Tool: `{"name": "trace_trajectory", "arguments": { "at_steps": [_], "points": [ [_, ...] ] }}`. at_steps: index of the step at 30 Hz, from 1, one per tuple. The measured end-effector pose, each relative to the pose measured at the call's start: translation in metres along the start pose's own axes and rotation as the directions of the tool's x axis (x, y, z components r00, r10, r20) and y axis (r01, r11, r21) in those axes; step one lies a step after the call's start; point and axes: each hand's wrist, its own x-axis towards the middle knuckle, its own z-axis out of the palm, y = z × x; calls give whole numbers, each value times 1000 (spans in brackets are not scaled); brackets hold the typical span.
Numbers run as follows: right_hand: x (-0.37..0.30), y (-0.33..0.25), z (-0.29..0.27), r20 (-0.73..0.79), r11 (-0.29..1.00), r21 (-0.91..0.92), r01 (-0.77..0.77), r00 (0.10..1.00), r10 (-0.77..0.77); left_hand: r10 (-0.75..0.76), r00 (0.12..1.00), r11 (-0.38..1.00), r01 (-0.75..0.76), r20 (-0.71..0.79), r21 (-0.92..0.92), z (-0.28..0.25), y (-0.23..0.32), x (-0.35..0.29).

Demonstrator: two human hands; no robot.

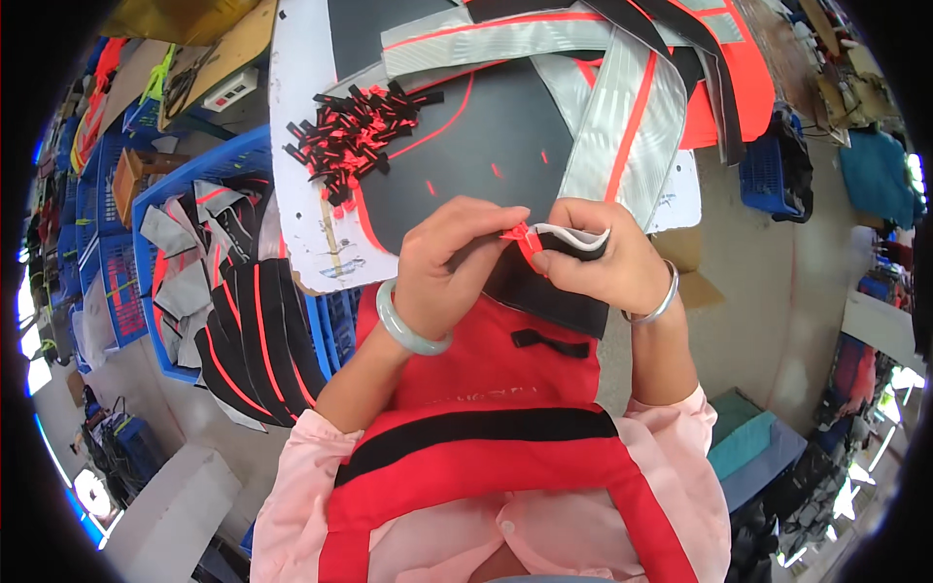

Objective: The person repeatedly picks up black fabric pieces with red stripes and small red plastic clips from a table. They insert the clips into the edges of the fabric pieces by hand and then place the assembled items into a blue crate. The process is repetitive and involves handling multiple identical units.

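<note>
- Left hand (437, 262): finger and thumb pinching the orange ribbon (527, 243).
- Right hand (617, 262): closed on the folded black-and-white strip (581, 243), between both hands, near the dark grey panel (486, 126).
- Risk: uneven pull could skew the ribbon.
- Risk: slackened right grip might let the fold spring open.
- Risk: a left-hand sweep could scatter the black-and-orange tabs (355, 136).
</note>
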Motion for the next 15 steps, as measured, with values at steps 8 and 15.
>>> {"name": "trace_trajectory", "arguments": {
  "at_steps": [8,15],
  "points": [
    [4,12,-2,-1,994,-110,7,1000,-7,-2,999,999,0,32,50,4,-4,0],
    [1,15,-4,2,978,-207,34,999,-35,11,997,992,-20,79,122,8,0,2]
  ]
}}
